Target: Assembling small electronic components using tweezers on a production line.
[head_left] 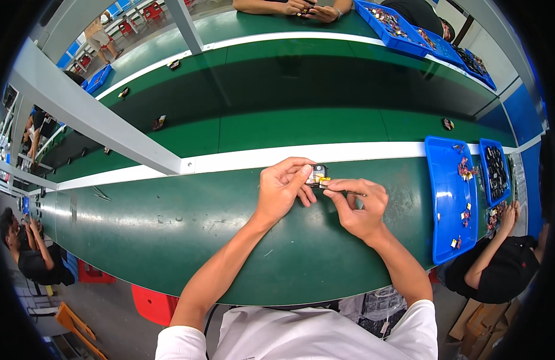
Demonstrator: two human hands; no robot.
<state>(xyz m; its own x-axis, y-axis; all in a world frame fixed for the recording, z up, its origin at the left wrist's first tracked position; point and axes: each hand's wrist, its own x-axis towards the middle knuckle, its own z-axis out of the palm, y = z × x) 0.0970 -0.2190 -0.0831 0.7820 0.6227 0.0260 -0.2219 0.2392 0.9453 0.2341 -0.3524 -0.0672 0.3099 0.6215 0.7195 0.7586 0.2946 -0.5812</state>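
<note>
Small black part with yellow tabs [317,175], raised just above the green bench [169,222]: pinched in left hand [282,191], right hand [358,204] closed on a thin tool at its tabs; fitting apparently midway, blue tray [448,204] of parts waiting.

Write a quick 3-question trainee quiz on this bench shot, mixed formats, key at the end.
1. True or false: the left hand and the right hand both touch the small black and yellow part.
2. Multiple choice: the blue tray nearest the person lies A) to their left, B) to their right, C) under their hands.
3. Fill in: the hands work over a ____-coloured bench top.

Key
1. True; both hands have a grip on it above the bench.
2. B; it holds a few scattered small parts.
3. Green; a white strip runs just beyond the hands.
</note>
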